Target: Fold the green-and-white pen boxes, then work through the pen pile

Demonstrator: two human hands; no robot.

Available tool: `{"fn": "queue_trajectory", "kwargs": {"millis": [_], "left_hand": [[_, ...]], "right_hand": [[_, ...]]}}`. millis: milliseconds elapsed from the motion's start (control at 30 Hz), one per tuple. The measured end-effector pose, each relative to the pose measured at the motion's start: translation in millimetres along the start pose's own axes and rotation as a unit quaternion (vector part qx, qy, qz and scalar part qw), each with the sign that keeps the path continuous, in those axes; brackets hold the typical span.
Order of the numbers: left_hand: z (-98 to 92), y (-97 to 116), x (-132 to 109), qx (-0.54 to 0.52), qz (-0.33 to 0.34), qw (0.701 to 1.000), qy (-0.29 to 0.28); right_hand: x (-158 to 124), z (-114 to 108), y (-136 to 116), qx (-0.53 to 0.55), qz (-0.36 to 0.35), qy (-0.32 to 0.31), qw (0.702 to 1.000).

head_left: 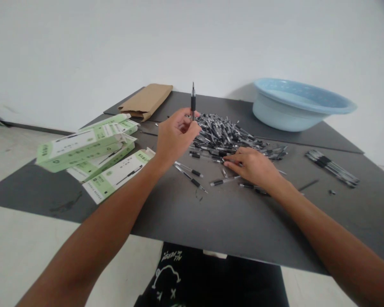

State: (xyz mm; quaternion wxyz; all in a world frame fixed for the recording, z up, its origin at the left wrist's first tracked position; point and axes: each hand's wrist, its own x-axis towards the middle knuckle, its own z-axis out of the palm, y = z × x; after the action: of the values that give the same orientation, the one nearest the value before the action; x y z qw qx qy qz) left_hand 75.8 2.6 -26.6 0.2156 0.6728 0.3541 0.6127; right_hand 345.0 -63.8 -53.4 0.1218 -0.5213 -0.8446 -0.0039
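My left hand (179, 132) pinches a clear pen (193, 100) with a black grip and holds it upright above the table, its pointed end up. At the near edge of a large heap of pen parts (224, 132), my right hand (254, 166) has its thumb and fingers drawn together. A small piece shows at those fingertips, too small to name. Between me and the heap lie a few loose pens, one with a bare metal tip (192, 179). Another pen barrel (224, 181) rests just below my right fingertips.
Green and white pen boxes (115, 175) lie stacked at the left. Behind them is a brown paper envelope (150, 100). A light blue basin (281, 113) stands at the back right. A banded bundle of pen barrels (333, 167) lies at the right, near a small bit (332, 192).
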Motion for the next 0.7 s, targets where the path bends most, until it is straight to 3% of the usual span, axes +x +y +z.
{"fn": "queue_trajectory", "kwargs": {"millis": [700], "left_hand": [[1.4,1.9,-2.5,0.04,0.033,0.998,-0.03]], "right_hand": [[2.3,-2.3,-4.7,0.003,0.0,-0.026,1.0]]}}
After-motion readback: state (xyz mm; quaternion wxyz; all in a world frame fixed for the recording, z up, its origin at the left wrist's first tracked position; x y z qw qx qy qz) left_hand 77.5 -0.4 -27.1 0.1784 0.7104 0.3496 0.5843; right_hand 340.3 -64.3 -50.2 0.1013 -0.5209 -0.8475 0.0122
